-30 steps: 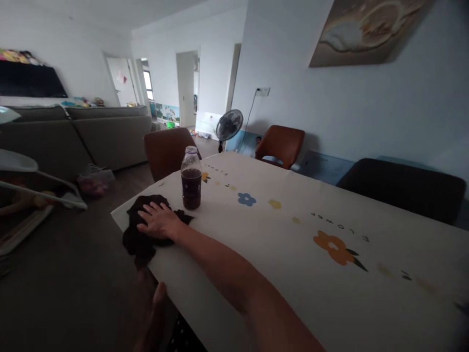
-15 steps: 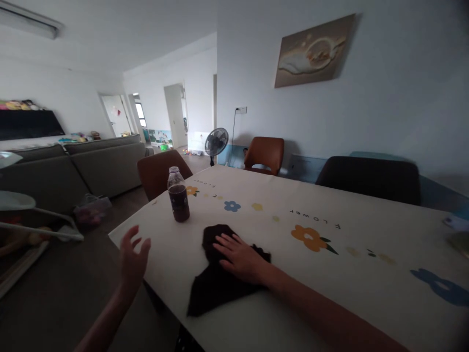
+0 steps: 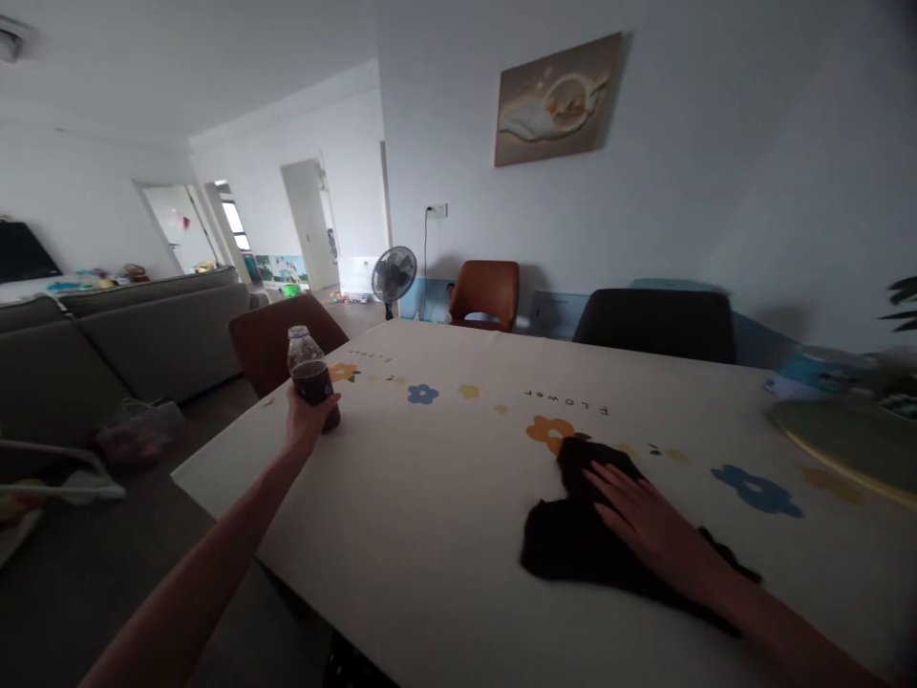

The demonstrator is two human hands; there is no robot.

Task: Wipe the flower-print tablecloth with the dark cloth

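A clear plastic bottle [image 3: 310, 371] of dark red-purple drink stands upright near the far left side of the table, its mouth apparently without a cap. My left hand [image 3: 307, 420] is wrapped around its lower half, the thumb on the right side. On the right, my right hand [image 3: 641, 511] lies flat with fingers stretched out on top of a crumpled black cloth [image 3: 565, 545]. The cloth is spread on the white tablecloth [image 3: 430, 497], partly covering a printed orange flower.
Brown chairs [image 3: 485, 290] and a dark chair [image 3: 655, 325] stand around the table. At the right edge are a round greenish board [image 3: 823, 435] and a blue-white package [image 3: 809, 373]. A fan [image 3: 394, 274] and a grey sofa [image 3: 158, 334] are behind.
My left hand has moved from the air beside the table onto the bottle and closed around it. My right hand has slid the black cloth to the right. The view has turned right.
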